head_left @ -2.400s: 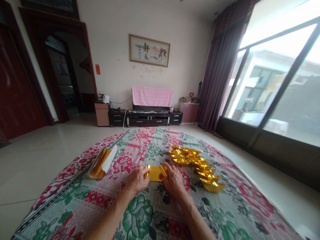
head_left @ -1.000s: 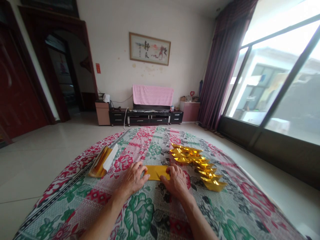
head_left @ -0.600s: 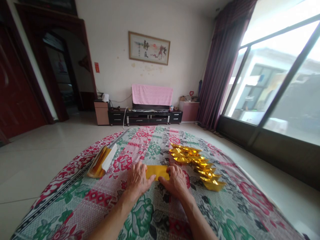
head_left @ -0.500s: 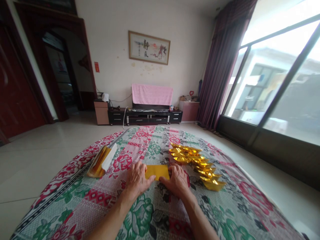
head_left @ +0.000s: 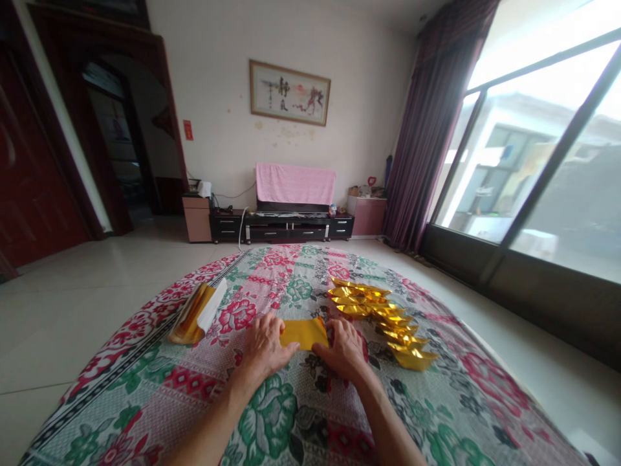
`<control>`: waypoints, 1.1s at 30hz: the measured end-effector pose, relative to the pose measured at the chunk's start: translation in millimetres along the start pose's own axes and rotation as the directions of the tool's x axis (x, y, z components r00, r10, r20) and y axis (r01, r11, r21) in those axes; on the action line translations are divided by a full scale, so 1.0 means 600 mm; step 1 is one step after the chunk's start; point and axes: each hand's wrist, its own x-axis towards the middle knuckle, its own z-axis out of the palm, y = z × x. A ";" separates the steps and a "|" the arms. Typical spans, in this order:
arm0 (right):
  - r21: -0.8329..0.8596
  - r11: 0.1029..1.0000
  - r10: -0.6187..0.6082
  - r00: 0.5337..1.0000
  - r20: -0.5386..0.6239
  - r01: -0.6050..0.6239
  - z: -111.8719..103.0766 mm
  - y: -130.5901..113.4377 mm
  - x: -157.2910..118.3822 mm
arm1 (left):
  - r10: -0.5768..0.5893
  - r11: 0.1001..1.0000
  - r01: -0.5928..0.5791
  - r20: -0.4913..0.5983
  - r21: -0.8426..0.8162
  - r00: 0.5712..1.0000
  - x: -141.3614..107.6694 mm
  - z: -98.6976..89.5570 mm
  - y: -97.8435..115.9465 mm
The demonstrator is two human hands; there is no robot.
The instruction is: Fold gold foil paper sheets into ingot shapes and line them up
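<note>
A folded gold paper rectangle [head_left: 304, 334] lies between my two hands on the flowered cloth, its top right corner lifted a little. My left hand [head_left: 268, 344] grips the paper's left end, with the thumb at its lower edge. At the right end, my right hand [head_left: 344, 346] has its thumb on the lower corner and its fingers beside the raised corner. To the right stand several folded gold paper pieces [head_left: 406, 336] in overlapping rows. A stack of gold and white paper sheets [head_left: 198, 314] rests on the left.
The patterned cloth [head_left: 272, 414] covers a rounded table. Beyond it are a low black cabinet [head_left: 286, 234] and a pink cloth [head_left: 295, 183] over a screen. A purple curtain [head_left: 422, 129] and large windows are at the right.
The right end of the gold paper has bent upward at its corner. My right thumb has shifted slightly right; my left hand has barely moved.
</note>
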 end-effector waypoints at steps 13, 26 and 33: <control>0.025 0.998 -0.057 0.990 0.133 0.054 -0.017 -0.014 -0.004 | 0.075 0.989 -0.039 0.254 -0.144 0.964 0.016 -0.035 -0.048; -0.028 0.989 -0.144 0.985 0.091 0.148 0.004 -0.005 0.000 | 0.082 0.994 -0.064 0.221 -0.089 0.972 0.010 -0.034 -0.042; -0.021 0.982 -0.178 0.965 0.191 0.185 -0.024 -0.017 -0.004 | 0.247 0.968 -0.239 0.105 -0.083 0.963 0.009 -0.025 -0.045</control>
